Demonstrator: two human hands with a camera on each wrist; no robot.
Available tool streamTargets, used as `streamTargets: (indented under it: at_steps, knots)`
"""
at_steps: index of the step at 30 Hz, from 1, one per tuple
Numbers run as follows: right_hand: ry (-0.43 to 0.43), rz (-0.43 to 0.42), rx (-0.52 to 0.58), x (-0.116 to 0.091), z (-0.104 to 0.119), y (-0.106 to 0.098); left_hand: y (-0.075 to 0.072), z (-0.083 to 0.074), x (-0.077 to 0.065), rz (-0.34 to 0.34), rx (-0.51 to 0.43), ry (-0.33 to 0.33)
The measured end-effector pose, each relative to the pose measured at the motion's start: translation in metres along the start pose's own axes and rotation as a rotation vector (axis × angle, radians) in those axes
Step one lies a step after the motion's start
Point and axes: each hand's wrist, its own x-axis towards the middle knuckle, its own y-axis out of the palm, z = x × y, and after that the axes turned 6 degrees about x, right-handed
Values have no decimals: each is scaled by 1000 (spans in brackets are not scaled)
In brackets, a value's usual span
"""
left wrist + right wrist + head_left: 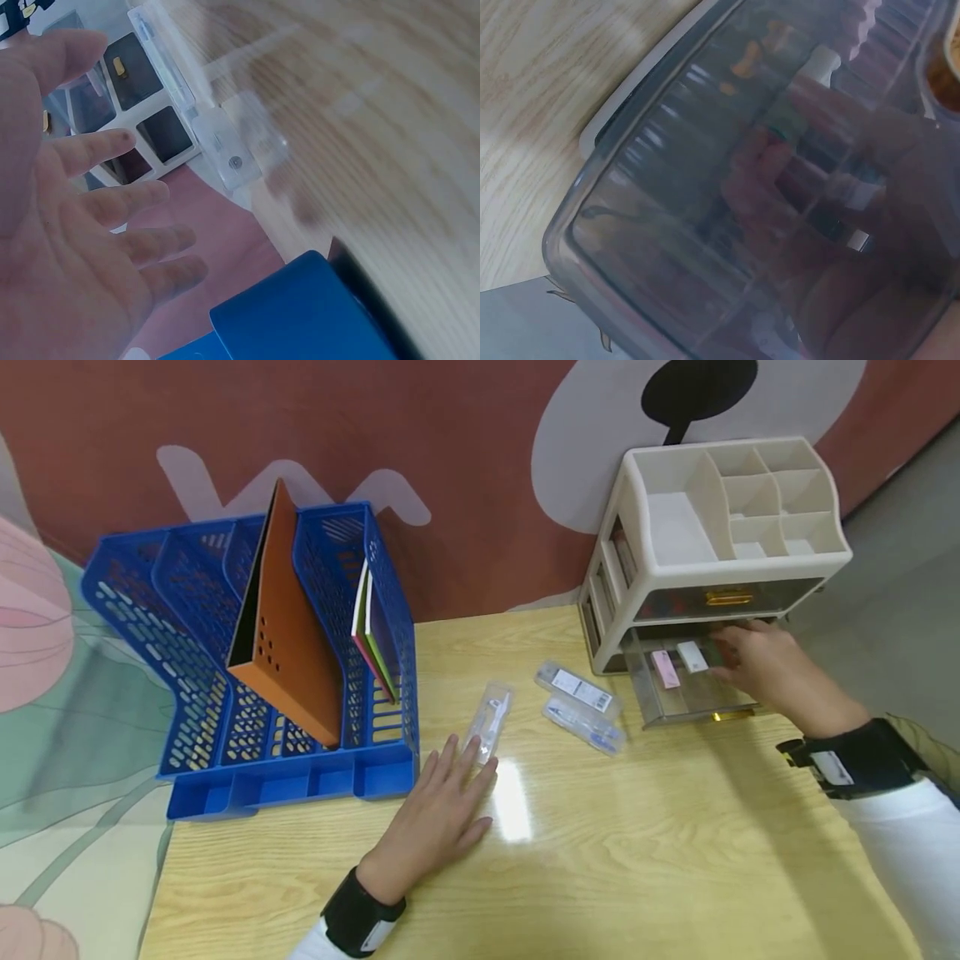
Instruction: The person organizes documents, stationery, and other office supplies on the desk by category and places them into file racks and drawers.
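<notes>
My right hand (772,668) reaches into a pulled-out clear drawer (652,702) of the white desktop organizer, fingers bent. A small dark greenish patch shows between thumb and fingers; whether they grip it is unclear. Left of these fingers, a pink block (665,669) and a white block (692,657), like erasers, lie in the drawer. The right wrist view looks through the drawer's clear wall (667,225), with the hand blurred behind it. My left hand (435,818) lies on the table, fingers spread, fingertips by a clear slim case (491,718) with a white item inside.
Two more clear cases, one with a label (577,687) and one with blue pens (583,724), lie mid-table. At left stands a blue file rack (292,768) holding an orange folder (292,635) and thin notebooks (375,639). The organizer (750,568) has open compartments on top.
</notes>
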Motion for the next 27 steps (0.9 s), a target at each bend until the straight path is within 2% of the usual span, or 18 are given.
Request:
streamTargets:
  at_steps: [5,11,15,21,27]
  knots:
    - [-11,-24,32,-4,0,0,0,0,0,-7,-12,-1]
    - [27,-55,102,-24,9,-10,0,0,-1,2,-25,-15]
    - [21,-144,116,-38,16,-17,0,0,-1,-1,-46,-30]
    - [-102,-329,99,-56,24,-17,2,0,2,-27,-62,-40]
    - [-154,-502,137,-74,34,-10,5,-4,9,-39,-93,-53]
